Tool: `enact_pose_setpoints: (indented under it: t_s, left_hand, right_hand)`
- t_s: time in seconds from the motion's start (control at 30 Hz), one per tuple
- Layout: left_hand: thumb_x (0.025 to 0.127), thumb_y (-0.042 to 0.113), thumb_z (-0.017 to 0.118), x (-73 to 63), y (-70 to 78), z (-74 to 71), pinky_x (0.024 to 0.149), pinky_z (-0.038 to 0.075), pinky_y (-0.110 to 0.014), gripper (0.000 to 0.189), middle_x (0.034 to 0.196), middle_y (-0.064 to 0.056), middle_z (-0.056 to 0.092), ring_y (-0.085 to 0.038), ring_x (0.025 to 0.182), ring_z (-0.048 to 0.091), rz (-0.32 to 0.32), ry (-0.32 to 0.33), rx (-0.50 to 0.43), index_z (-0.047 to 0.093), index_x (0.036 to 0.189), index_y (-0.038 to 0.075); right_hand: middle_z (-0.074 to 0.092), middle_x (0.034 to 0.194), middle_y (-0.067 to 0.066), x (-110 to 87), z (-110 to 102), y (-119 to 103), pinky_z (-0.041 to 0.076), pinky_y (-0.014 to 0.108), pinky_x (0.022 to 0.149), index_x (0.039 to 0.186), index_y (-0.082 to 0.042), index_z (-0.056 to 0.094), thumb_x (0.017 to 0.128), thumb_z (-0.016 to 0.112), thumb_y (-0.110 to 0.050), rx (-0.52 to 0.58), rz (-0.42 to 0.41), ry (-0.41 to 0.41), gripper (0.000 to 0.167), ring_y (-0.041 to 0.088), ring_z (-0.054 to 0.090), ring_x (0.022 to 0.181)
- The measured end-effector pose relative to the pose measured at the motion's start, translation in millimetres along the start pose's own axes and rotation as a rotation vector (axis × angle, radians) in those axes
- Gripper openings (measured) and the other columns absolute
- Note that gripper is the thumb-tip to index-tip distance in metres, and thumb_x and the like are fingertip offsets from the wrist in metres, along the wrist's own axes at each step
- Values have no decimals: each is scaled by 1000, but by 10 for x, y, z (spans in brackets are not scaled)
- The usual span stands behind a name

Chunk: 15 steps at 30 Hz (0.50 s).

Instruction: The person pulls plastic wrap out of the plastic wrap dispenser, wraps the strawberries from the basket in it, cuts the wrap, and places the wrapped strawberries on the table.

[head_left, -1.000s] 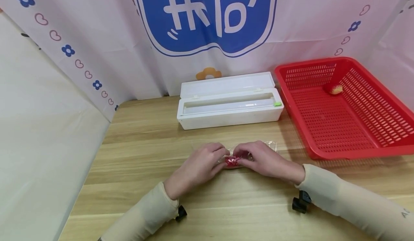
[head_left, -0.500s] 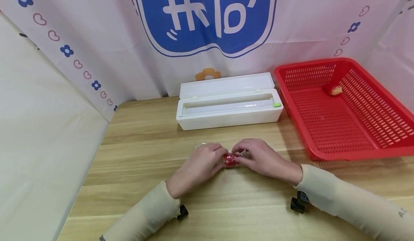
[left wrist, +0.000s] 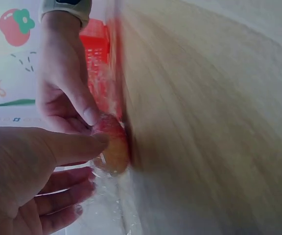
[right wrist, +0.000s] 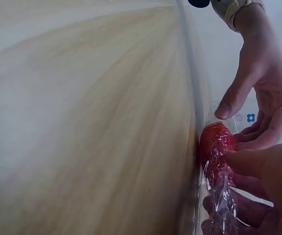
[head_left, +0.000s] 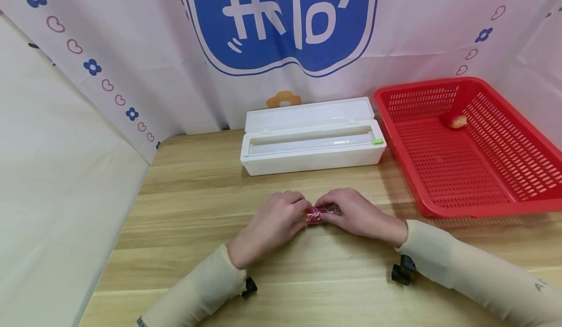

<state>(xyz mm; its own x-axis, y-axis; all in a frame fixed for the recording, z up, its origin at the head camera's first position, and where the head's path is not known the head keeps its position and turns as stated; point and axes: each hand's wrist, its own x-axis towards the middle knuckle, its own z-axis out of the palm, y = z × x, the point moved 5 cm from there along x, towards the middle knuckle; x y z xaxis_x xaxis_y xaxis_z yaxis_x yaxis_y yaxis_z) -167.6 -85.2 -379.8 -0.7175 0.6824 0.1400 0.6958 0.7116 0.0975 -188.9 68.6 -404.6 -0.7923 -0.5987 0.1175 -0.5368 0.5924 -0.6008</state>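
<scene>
An oblong red-and-yellow item, rounded at its ends, lies low over the table, between my two hands. Clear cling film is wrapped round it and trails off both ends, crinkled on the right-hand side. My left hand pinches the item's left end, thumb on the near side. At the other end, my right hand holds the item and the bunched film between thumb and fingers. In the left wrist view the item shows its yellow end, with loose film below it.
Behind the hands stands a white cling film box, its lid raised and a film roll inside. A red plastic basket at the right holds another red-and-yellow item. A printed curtain hangs behind the wooden table.
Both hands stay at the item, with small finger shifts. The right fingers have drawn closer together on the film, and less loose film shows beyond the hands.
</scene>
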Motion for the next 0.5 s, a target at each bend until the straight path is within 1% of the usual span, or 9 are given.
enact_pose_setpoints:
  t_s: [0.1, 0.23, 0.3, 0.4, 0.5]
  left_hand:
    - [83, 24, 80, 7, -22, 31, 87, 56, -35, 29, 102, 1, 70, -15, 95, 67, -24, -41, 2, 71, 109, 14]
    - [90, 26, 73, 28, -65, 57, 89, 57, -35, 25, 103, 0, 72, -16, 96, 69, -55, -63, -17, 71, 111, 13]
    - [94, 28, 68, 40, -87, 63, 89, 58, -35, 22, 103, 0, 73, -16, 97, 69, -68, -66, -36, 71, 111, 13]
    - [97, 31, 63, 55, -127, 84, 90, 58, -35, 25, 104, 0, 74, -16, 98, 69, -93, -87, -63, 71, 113, 14]
    - [99, 30, 60, 62, -169, 108, 92, 57, -36, 30, 109, -2, 74, -17, 101, 69, -116, -110, -84, 67, 121, 12]
  right_hand:
    - [74, 104, -2, -8, -16, -22, 55, 39, 90, 108, -15, 73, 88, 75, -22, -51, -17, 31, 21, 15, 67, 99]
    - [73, 108, 0, -8, -36, -72, 54, 41, 94, 111, -13, 72, 86, 77, -24, -90, -43, 67, 27, 18, 67, 103]
    - [73, 108, -1, -1, -36, -93, 55, 41, 93, 112, -14, 72, 85, 79, -24, -94, -39, 64, 30, 18, 67, 103]
    - [73, 110, 0, 18, -21, -113, 55, 41, 94, 116, -14, 70, 82, 81, -25, -114, -21, 45, 37, 18, 67, 103]
    - [72, 114, 5, 47, -2, -120, 55, 42, 95, 121, -11, 67, 80, 82, -24, -150, 4, 40, 45, 22, 67, 106]
